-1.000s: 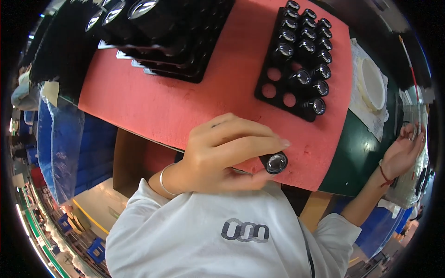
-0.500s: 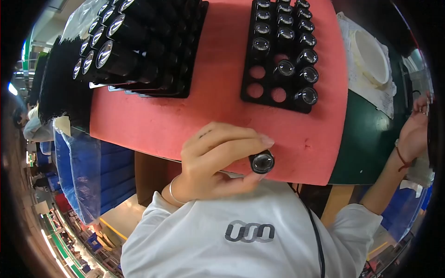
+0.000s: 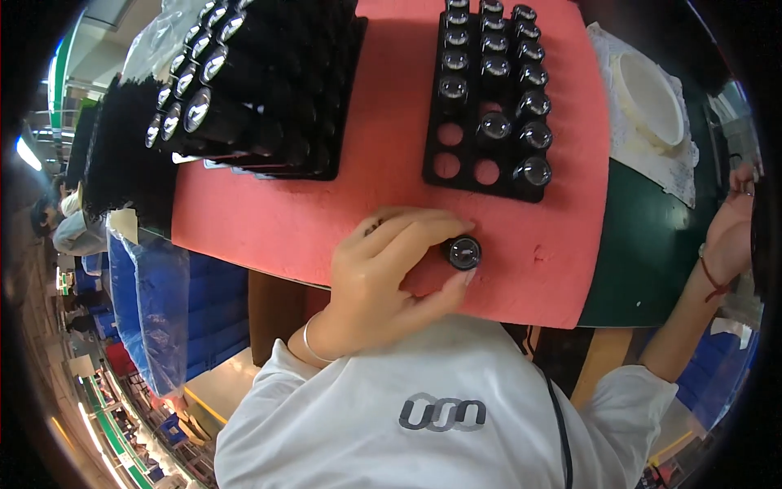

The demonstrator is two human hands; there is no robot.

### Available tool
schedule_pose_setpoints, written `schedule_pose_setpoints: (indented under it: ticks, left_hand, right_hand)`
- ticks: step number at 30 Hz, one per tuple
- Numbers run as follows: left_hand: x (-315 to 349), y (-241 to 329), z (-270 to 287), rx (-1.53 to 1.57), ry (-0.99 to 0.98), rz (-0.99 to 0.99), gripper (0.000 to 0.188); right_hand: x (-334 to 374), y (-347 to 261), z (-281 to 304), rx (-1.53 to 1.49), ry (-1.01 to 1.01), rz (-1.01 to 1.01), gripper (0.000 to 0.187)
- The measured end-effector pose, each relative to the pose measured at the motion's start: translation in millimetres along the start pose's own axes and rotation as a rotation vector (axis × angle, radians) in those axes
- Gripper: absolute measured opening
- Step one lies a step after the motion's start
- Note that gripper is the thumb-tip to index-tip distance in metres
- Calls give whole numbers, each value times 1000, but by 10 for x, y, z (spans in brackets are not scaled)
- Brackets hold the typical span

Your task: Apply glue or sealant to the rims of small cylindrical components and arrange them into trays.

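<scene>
My left hand [image 3: 391,277] is curled around a short black cylinder [image 3: 464,253] with a clear, shiny lens on top. Its thumb and index finger lie on either side of the cylinder, which stands upright at the near part of the pink foam mat [image 3: 383,147]. Just beyond is a black tray [image 3: 481,184] with rows of similar lens-topped cylinders; several of its near-left holes show pink foam. Far to the right, my right hand [image 3: 729,216] is at the picture's rim, its fingers partly cut off, and what it touches is hidden.
Stacked black trays [image 3: 326,167] full of lens-topped cylinders stand at the back left. A white round dish [image 3: 652,98] rests on paper on the green table [image 3: 631,244] at right. Blue bins [image 3: 216,301] sit beside the table at lower left, and a person [image 3: 77,232] is farther off.
My left hand has moved the black cylinder slightly away from my body, onto the mat. Its thumb and index finger have spread a little. My right hand stays at the right rim.
</scene>
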State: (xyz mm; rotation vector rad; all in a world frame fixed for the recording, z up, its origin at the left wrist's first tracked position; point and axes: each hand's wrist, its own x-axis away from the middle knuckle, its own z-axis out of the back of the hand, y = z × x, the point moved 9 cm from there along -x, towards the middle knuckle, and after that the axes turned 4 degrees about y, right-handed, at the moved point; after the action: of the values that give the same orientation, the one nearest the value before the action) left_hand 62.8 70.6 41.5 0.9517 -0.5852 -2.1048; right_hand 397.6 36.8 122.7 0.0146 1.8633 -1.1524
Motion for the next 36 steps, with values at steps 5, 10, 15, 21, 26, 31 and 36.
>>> schedule_pose_setpoints:
  ticks: [5, 10, 15, 21, 26, 31, 36]
  left_hand:
    - [-2, 36, 40, -89, -31, 56, 37]
    - [-270, 275, 207, -96, -42, 55, 38]
    - [-865, 424, 248, -442, 126, -91, 23]
    - [-1263, 231, 26, -608, 28, -64, 28]
    - [-1345, 83, -133, -763, -95, -38, 30]
    - [-1372, 83, -168, -748, -30, -153, 29]
    - [-1166, 426, 165, -505, 99, -167, 23]
  right_hand:
    - [-59, 205, 273, 45, -48, -59, 27]
    - [-30, 155, 328, 32, 53, -73, 31]
    - [-50, 151, 295, -31, -30, -48, 30]
    - [-23, -23, 274, -74, -46, -45, 29]
    - [-18, -2, 246, -43, 8, 5, 27]
    - [-9, -65, 217, 24, 25, 38, 27]
    - [-18, -34, 259, 23, 16, 1, 29]
